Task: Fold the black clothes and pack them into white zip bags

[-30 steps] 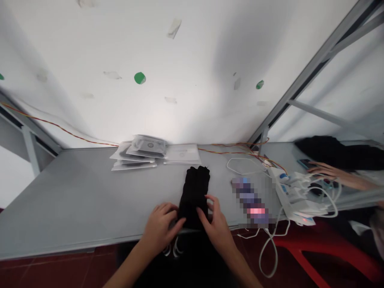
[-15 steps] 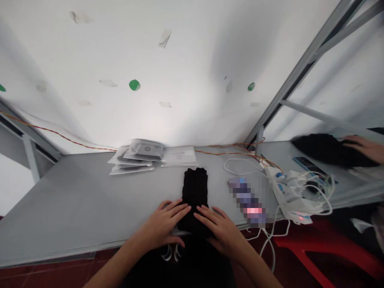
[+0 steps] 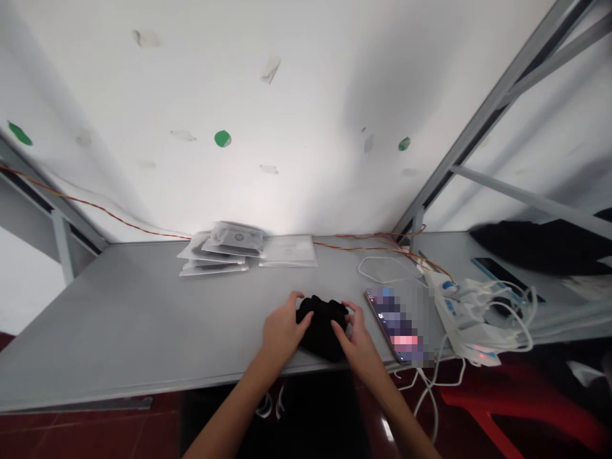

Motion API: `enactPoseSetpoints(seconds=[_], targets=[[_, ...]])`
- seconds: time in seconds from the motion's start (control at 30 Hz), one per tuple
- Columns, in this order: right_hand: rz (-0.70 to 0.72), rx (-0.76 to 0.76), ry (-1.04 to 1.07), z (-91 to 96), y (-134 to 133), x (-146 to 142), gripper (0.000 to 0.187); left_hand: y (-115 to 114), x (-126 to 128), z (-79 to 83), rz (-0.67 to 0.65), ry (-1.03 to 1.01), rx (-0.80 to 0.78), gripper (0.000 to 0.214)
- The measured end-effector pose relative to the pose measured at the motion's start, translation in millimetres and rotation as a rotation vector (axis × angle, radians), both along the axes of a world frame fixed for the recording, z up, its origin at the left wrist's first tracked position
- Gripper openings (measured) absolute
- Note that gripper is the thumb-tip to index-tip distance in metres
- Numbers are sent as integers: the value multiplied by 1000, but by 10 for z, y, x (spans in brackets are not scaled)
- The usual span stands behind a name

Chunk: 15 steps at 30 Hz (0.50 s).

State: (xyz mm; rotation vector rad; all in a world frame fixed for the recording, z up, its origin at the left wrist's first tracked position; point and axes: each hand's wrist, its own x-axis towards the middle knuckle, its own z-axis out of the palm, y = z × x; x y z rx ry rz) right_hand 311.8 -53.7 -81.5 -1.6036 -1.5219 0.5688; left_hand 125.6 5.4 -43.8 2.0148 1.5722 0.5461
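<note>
Black cloth (image 3: 321, 325), laid out long before, now bunched short between left hand (image 3: 281, 329) and right hand (image 3: 357, 338).

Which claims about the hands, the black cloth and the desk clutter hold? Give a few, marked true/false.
1. The left hand and the right hand both grip the black cloth. True.
2. The black cloth lies spread flat and long on the table. False: it is bunched into a compact bundle near the front edge.
3. A phone lies on the table just right of the black cloth. True.
4. The clear packets sit at the table's front edge. False: they lie at the far edge, by the wall.
</note>
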Motion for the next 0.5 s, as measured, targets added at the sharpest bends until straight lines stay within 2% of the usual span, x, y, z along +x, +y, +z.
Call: enactPoseSetpoints(seconds=[0.1,0.2,0.3,0.37,0.43,0.5], targets=[[-104,31,-322,-3,78,-23,48,-18,82,-107,7,151,128,36],[-94,40,-592,29,122,-24,51,-134,68,-211,15,132,321,34],[28,34,-674,78,127,10,52,-302,-68,-286,56,104,487,34],[53,5,-705,114,104,40,40,-378,-231,-315,78,102,527,31],[18,-23,-733,142,85,76,31,-356,-417,-305,79,114,523,27],[30,-42,-713,154,100,121,35,-197,-562,-239,26,151,473,23]])
